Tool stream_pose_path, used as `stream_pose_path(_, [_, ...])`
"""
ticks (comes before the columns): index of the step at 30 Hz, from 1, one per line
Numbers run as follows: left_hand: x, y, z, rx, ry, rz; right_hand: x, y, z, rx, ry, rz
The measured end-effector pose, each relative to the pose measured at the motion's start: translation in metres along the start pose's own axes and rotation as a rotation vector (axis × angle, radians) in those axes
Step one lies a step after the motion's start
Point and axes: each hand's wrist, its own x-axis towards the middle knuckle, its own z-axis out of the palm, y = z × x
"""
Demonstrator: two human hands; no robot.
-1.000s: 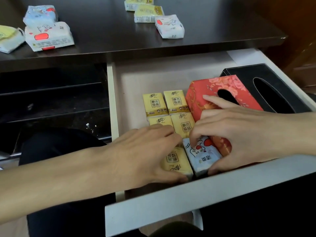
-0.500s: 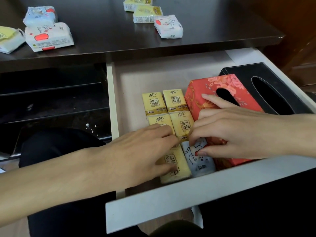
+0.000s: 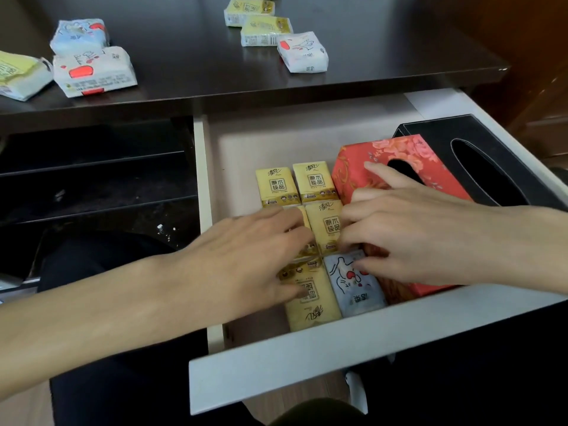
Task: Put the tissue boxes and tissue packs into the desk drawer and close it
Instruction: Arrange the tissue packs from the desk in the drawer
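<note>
The white desk drawer [image 3: 307, 361] is pulled out. At its right lies a black tissue box [image 3: 445, 133], with a red floral tissue box [image 3: 353, 167] beside it. Several yellow tissue packs [image 3: 278, 186] lie in two rows left of the red box. A blue tissue pack [image 3: 356, 290] lies flat at the front, next to the front yellow pack [image 3: 313, 309]. My left hand [image 3: 246, 259] rests flat on the left yellow packs. My right hand [image 3: 415, 235] pinches the blue pack's far end with thumb and curled fingertips.
On the dark desk top [image 3: 190, 66], a white-and-red pack [image 3: 92, 72], a blue pack [image 3: 80, 35] and a yellow-white pack [image 3: 18, 75] lie at the left. Two yellow packs [image 3: 264, 30] and a white pack [image 3: 302, 53] lie at the back middle. Dark shelves [image 3: 92, 179] are left of the drawer.
Both hands have slid farther into the drawer. The blue pack and the front yellow pack, earlier covered by my hands, now lie flat and mostly uncovered at the drawer front.
</note>
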Motion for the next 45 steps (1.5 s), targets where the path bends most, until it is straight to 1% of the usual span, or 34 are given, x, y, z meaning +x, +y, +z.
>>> stream_pose_path(3, [0.002, -0.005, -0.001, 0.060, -0.019, -0.028, 0.009, -0.004, 0.001, -0.088, -0.043, -0.020])
stream_pose_path(7, [0.004, -0.003, 0.005, 0.074, -0.047, -0.008, 0.016, -0.007, -0.001, -0.095, -0.098, -0.005])
stream_pose_path(9, [0.004, -0.004, 0.004, 0.066, -0.044, -0.002, 0.014, -0.006, -0.003, -0.099, -0.058, -0.002])
stream_pose_path(13, [0.004, -0.020, -0.009, -0.005, -0.031, -0.032, 0.019, 0.007, -0.014, -0.055, 0.134, -0.020])
stream_pose_path(16, [0.017, -0.042, -0.029, -0.105, 0.057, -0.113, 0.037, 0.024, -0.024, 0.041, 0.182, 0.021])
stream_pose_path(18, [0.035, -0.059, -0.038, -0.083, 0.065, -0.175, 0.055, 0.037, -0.026, 0.057, 0.194, 0.082])
stream_pose_path(21, [0.061, -0.078, -0.037, 0.003, -0.028, -0.270, 0.084, 0.050, -0.024, 0.049, 0.085, 0.165])
stream_pose_path(23, [0.072, -0.083, -0.029, 0.048, -0.063, -0.302, 0.097, 0.052, -0.021, 0.100, 0.028, 0.214])
stream_pose_path(27, [0.077, -0.083, -0.017, 0.007, -0.073, -0.278, 0.104, 0.055, -0.017, 0.173, 0.016, 0.232])
stream_pose_path(32, [0.071, -0.086, -0.008, -0.082, -0.037, -0.241, 0.102, 0.057, -0.014, 0.202, 0.032, 0.211])
stream_pose_path(37, [0.069, -0.083, -0.009, -0.083, -0.017, -0.231, 0.103, 0.055, -0.018, 0.214, 0.021, 0.204])
stream_pose_path(39, [0.069, -0.083, -0.014, -0.063, -0.002, -0.234, 0.102, 0.055, -0.022, 0.254, 0.073, 0.205])
stream_pose_path(40, [0.069, -0.084, -0.019, -0.055, 0.014, -0.235, 0.101, 0.055, -0.027, 0.269, 0.125, 0.201])
stream_pose_path(42, [0.066, -0.089, -0.037, -0.075, 0.070, -0.246, 0.098, 0.058, -0.044, 0.313, 0.269, 0.199])
stream_pose_path(45, [0.060, -0.103, -0.074, -0.110, 0.213, -0.289, 0.098, 0.070, -0.081, 0.414, 0.478, 0.217])
